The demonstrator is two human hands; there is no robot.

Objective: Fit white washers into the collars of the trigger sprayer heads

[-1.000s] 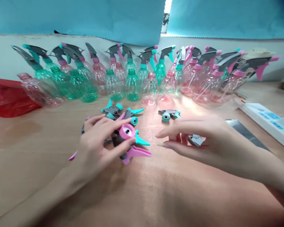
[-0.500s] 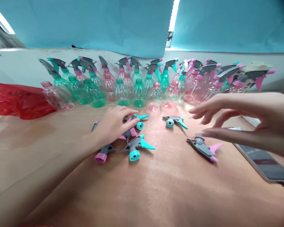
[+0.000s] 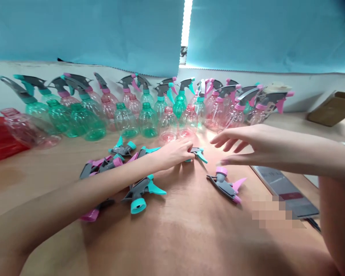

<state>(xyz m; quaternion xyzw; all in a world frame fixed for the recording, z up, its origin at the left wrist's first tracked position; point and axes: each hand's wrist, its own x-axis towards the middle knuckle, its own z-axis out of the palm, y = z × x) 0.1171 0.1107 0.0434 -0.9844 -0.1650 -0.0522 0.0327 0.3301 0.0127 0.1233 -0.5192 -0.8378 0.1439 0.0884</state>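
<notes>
Closest in, the wooden table (image 3: 189,237) lies bare. A little farther on it lies a teal-capped spray head (image 3: 140,192), cap toward the camera. To its right, well apart, is a pink-capped spray head (image 3: 224,185) with its cap pointing up. A dark phone (image 3: 287,189) lies flat at the right. A pink cap (image 3: 89,215) peeks out from under the left forearm, which crosses the table from the lower left.

Beyond these, the left hand (image 3: 174,153) reaches forward with its fingers held together. Their tips are laid on a small teal spray head (image 3: 197,153) resting on the table. Whether they pinch it or only touch it cannot be told. Just to the right, the right hand (image 3: 241,145) hovers above the table with fingers spread and loose, holding nothing. It is near that small head but apart from it.

Left of the left hand sits a heap of spray heads (image 3: 109,163), grey with teal or pink parts.

Farther back, a crowded row of bottles (image 3: 149,119) stands along the wall, green and pink, many fitted with triggers and some uncapped. At the left end a pink bottle (image 3: 28,130) lies on its side beside a red bag (image 3: 0,143). A cardboard box (image 3: 333,108) sits at the far right. Blue sheeting (image 3: 103,30) hangs behind.
</notes>
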